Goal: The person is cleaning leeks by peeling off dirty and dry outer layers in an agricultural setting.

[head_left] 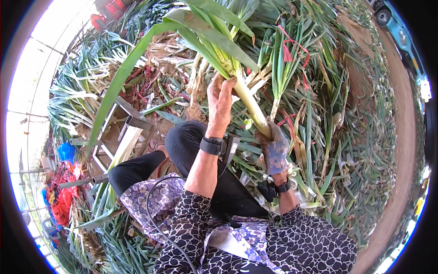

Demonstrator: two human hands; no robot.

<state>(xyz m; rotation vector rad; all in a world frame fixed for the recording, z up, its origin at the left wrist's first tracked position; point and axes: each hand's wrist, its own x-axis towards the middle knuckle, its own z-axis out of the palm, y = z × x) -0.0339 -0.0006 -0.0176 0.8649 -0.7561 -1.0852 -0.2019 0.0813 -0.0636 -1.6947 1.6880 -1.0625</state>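
Observation:
A thick leek (250,101) slants across in front of me, its pale stem low on the right and its broad green leaves fanning up and left. My bare left hand (220,106) is closed round the stem just below where the leaves spread. Around the lower end of the stem, my right hand (273,150) is closed in a floral-patterned glove; its palm side is partly hidden. Just beyond the right hand stands another leek (276,75), with red ties (287,51) lying near it.
Leeks with white stems (86,84) are heaped at the left. A metal frame (130,119) stands beside my left knee, with red netting (64,203) farther left. Loose leaves (356,187) spread rightward to a dirt path (401,150), where a teal vehicle (401,34) stands at the far right.

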